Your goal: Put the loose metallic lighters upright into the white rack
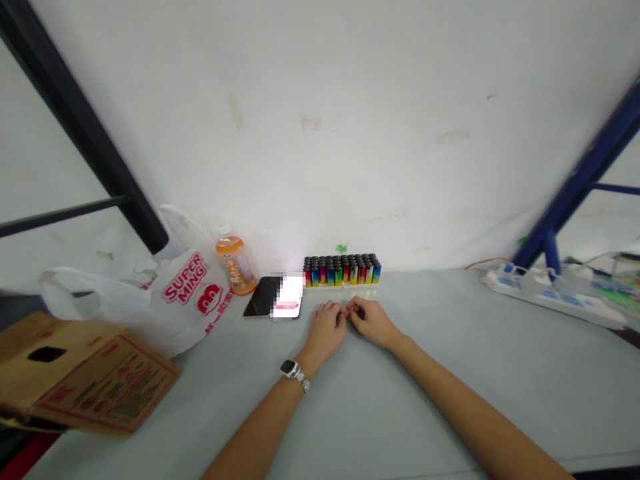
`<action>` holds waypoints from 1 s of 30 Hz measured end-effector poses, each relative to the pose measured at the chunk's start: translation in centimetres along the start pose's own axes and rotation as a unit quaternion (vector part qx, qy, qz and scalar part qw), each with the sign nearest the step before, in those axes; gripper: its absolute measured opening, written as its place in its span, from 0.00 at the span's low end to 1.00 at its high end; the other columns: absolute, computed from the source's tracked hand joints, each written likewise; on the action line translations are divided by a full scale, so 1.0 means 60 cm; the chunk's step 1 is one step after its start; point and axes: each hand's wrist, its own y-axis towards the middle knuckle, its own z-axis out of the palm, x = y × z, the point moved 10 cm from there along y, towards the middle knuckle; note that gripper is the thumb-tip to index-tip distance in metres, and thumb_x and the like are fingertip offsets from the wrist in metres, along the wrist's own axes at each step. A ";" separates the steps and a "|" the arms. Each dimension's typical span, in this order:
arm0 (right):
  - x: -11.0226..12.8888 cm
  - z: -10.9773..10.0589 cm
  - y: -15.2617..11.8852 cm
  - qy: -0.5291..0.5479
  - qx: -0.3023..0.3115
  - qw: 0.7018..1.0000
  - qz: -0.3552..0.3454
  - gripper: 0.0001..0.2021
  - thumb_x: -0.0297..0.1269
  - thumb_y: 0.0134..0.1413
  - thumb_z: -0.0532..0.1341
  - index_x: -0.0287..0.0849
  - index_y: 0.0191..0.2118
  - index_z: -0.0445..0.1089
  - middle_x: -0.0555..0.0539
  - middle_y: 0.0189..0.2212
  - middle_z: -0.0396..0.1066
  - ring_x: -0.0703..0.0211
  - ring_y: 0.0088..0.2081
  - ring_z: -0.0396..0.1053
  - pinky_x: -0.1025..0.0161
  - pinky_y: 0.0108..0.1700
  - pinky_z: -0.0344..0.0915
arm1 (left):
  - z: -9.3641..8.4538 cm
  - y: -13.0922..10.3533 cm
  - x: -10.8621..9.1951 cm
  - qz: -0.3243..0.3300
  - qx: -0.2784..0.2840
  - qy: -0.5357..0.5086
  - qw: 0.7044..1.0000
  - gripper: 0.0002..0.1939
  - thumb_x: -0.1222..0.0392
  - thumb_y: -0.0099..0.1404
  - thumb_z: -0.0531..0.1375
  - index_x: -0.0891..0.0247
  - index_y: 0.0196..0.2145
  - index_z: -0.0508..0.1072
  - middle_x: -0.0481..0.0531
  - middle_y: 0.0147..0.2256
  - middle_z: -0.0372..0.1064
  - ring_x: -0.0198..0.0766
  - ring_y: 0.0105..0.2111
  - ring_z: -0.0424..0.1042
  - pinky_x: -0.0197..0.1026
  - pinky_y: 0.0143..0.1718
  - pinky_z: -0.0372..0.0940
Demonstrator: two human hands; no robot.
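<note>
My left hand, with a watch and a bracelet above it, rests on the grey table with its fingers curled. Close against it, fingertips nearly meeting, is my right hand, its fingers bent in a pinch. Anything small between the fingertips is hidden from me. Just beyond both hands, rows of small upright lighters with black tops and bright multi-coloured bodies stand packed together on a pale base by the wall. A dark tablet or phone with a partly blurred bright screen lies left of them.
An orange drink bottle stands behind the device. Further left are a white plastic bag and an open cardboard box. White power strips with cables lie at the right, beside a blue metal post. The wall bounds the back.
</note>
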 end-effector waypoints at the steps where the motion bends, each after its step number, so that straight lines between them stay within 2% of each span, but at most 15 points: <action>1: 0.000 -0.001 0.000 0.001 0.001 1.000 -0.002 0.07 0.28 0.51 0.55 0.41 0.34 0.69 0.52 0.22 0.67 0.63 0.25 0.64 0.67 0.31 0.56 | 0.002 0.000 -0.003 0.008 0.003 0.003 1.000 0.09 0.67 0.66 0.51 0.61 0.35 0.71 0.53 0.39 0.71 0.43 0.44 0.68 0.46 0.48 0.60; 8: 0.002 -0.011 -0.001 0.010 -0.018 1.000 0.011 0.09 0.27 0.51 0.55 0.41 0.37 0.70 0.52 0.22 0.68 0.63 0.25 0.64 0.67 0.31 0.56 | 0.008 0.002 -0.014 0.035 -0.015 0.039 0.999 0.11 0.69 0.65 0.50 0.61 0.39 0.70 0.54 0.42 0.69 0.43 0.45 0.67 0.47 0.49 0.61; 11: -0.025 -0.032 0.003 -0.016 -0.062 0.996 0.056 0.07 0.29 0.51 0.56 0.41 0.35 0.70 0.51 0.23 0.68 0.62 0.26 0.65 0.66 0.32 0.57 | 0.015 0.007 -0.028 0.059 -0.020 0.063 0.996 0.14 0.70 0.64 0.50 0.61 0.45 0.69 0.55 0.48 0.68 0.44 0.49 0.65 0.48 0.52 0.61; 15: -0.073 -0.072 0.002 -0.096 -0.123 0.981 0.117 0.05 0.32 0.51 0.57 0.41 0.33 0.70 0.47 0.28 0.70 0.57 0.33 0.66 0.63 0.39 0.60 | 0.028 0.023 -0.051 0.072 -0.028 0.090 0.993 0.14 0.69 0.64 0.50 0.64 0.46 0.67 0.58 0.57 0.62 0.45 0.54 0.63 0.49 0.55 0.60; 18: -0.085 -0.112 -0.005 -0.148 -0.191 0.961 0.136 0.12 0.36 0.51 0.58 0.40 0.43 0.70 0.41 0.40 0.69 0.50 0.45 0.66 0.57 0.48 0.61 | 0.025 0.038 -0.071 0.072 -0.049 0.106 0.991 0.14 0.67 0.64 0.52 0.64 0.48 0.66 0.60 0.55 0.64 0.47 0.55 0.63 0.50 0.55 0.61; 21: -0.066 -0.142 0.000 -0.201 -0.232 0.945 0.110 0.25 0.39 0.53 0.57 0.40 0.57 0.62 0.36 0.55 0.62 0.44 0.56 0.59 0.52 0.54 0.59 | 0.000 0.052 -0.097 0.094 -0.097 0.134 0.982 0.17 0.63 0.65 0.53 0.64 0.51 0.65 0.60 0.57 0.63 0.49 0.58 0.60 0.53 0.58 0.57; 24: -0.029 -0.143 0.030 -0.259 -0.197 0.944 0.045 0.32 0.40 0.57 0.55 0.40 0.66 0.51 0.36 0.65 0.52 0.43 0.64 0.50 0.48 0.60 0.52 | -0.038 0.072 -0.107 0.112 -0.143 0.167 0.969 0.24 0.58 0.65 0.54 0.67 0.57 0.62 0.64 0.63 0.56 0.53 0.64 0.51 0.58 0.65 0.45; 27: -0.009 -0.127 0.065 -0.304 -0.135 0.943 0.010 0.31 0.43 0.61 0.52 0.43 0.68 0.49 0.39 0.69 0.46 0.43 0.67 0.45 0.46 0.64 0.46 | -0.067 0.100 -0.076 0.070 -0.159 0.195 0.965 0.31 0.45 0.66 0.53 0.66 0.61 0.61 0.65 0.64 0.54 0.60 0.65 0.48 0.67 0.64 0.38; 30: -0.007 -0.106 0.087 -0.326 -0.087 0.941 -0.001 0.29 0.45 0.64 0.49 0.43 0.68 0.52 0.40 0.68 0.49 0.43 0.68 0.44 0.46 0.64 0.45 | -0.071 0.121 -0.044 0.055 -0.137 0.214 0.966 0.33 0.40 0.66 0.50 0.62 0.62 0.61 0.64 0.64 0.56 0.61 0.64 0.51 0.70 0.63 0.36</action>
